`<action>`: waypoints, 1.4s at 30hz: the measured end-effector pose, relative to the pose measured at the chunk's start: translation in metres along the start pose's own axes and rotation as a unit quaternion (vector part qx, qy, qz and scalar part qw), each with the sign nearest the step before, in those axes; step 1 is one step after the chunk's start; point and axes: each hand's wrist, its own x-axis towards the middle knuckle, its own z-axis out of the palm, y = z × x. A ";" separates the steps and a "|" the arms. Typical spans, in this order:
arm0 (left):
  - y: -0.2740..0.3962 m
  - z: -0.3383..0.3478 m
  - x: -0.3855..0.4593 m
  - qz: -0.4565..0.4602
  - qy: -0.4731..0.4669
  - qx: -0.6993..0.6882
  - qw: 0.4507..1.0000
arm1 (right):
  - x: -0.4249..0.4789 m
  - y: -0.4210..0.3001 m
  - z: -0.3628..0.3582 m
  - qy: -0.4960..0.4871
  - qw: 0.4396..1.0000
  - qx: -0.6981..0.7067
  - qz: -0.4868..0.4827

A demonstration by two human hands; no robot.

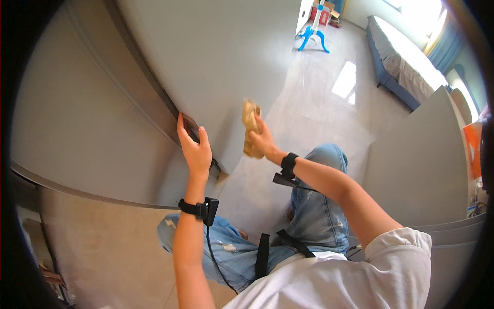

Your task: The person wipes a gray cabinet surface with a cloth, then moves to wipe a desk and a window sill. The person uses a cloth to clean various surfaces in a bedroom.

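My right hand [264, 139] grips a crumpled yellowish-brown cloth [251, 129], held close to the lower part of a large grey panel [231, 46] that looks like a cabinet door. At the dark edge of that panel, my left hand [196, 148] rests with thumb and fingers apart, its fingertips at the gap. A second grey panel [88, 116] lies to the left of this gap. Whether the cloth touches the panel cannot be told. Black straps with small black devices sit on both wrists, with cables running from them.
Pale floor tiles [308, 104] stretch to a bed [405, 54] at the upper right. A stand with blue feet [314, 38] is at the top. Another grey panel [417, 154] rises at my right. My bent knees are below my hands.
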 end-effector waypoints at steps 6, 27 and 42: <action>0.012 -0.005 0.000 0.042 0.011 0.055 0.998 | 0.029 -0.171 -0.008 0.071 0.887 -0.122 -0.439; 0.021 0.016 0.008 0.055 -0.052 0.032 0.997 | 0.135 -0.093 0.024 0.120 0.969 0.079 -0.200; 0.021 0.011 0.006 0.043 -0.052 0.001 0.998 | 0.043 -0.101 0.030 0.005 0.976 0.111 -0.186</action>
